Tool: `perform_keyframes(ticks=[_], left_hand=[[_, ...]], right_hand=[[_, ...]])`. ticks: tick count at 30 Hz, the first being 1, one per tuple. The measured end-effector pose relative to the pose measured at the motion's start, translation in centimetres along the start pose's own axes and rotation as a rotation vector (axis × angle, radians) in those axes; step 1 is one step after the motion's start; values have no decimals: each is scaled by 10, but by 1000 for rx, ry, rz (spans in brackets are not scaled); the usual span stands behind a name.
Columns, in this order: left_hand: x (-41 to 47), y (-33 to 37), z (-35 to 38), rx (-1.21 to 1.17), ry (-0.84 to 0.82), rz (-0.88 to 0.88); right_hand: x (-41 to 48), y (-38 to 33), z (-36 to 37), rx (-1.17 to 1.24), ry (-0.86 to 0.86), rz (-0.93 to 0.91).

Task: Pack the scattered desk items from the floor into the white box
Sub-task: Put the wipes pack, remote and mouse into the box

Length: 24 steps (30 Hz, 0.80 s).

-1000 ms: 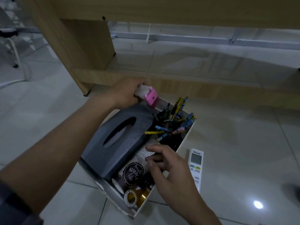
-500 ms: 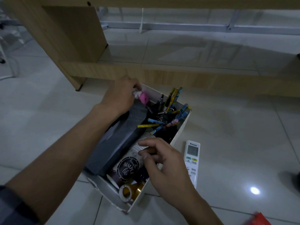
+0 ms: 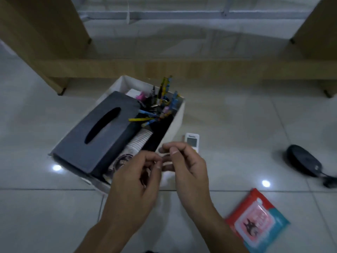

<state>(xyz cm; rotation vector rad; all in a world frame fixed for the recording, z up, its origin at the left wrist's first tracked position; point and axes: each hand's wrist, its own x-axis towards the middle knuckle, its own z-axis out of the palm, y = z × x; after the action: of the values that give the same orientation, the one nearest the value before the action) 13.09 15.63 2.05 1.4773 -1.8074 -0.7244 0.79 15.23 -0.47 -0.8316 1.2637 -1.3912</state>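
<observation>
You can read almost nothing here. Just beyond your right hand (image 3: 184,167), the white remote control (image 3: 191,141) carries a short dark brand word along its top edge, above its small display, but it is too blurred to spell out. Under the fingertips of your left hand (image 3: 138,181), the dark round label on the paper cup stack (image 3: 135,146) shows pale curling script, partly covered and not legible. To the right of your right forearm, the red wet-wipes pack (image 3: 255,220) bears a pink flap with a dark cartoon figure; any lettering on it is too smeared to make out.
</observation>
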Motion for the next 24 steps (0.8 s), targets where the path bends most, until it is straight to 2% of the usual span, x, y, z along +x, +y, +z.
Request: perform_keyframes(ticks=[3,5,9,11,13,15,17,21,24], left_hand=[[-12,16,27,10,-155,85],[-17,20,50,-5,-267,111],[-31,11,109,18,-501,104],[-40,7,137,46,-619,122],[-50,12,161,47,-746,99],[-57,18,179,24,-841,30],[-56,19,188,-68,-861,-114],[-37,23,159,-298,-735,-451],[-18,40,102,-424,-507,-447]], right_hand=[[-30,11,-40,-54,102,51],[-49,21,-69,-179,195,76],[-88,53,-138,-844,585,51],[-101,72,-164,-1017,740,197],[-105,82,-175,-926,794,342],[-105,89,-182,-724,785,343],[-103,84,-186,-503,758,344],[-98,45,-173,-105,673,297],[-83,7,-138,18,533,185]])
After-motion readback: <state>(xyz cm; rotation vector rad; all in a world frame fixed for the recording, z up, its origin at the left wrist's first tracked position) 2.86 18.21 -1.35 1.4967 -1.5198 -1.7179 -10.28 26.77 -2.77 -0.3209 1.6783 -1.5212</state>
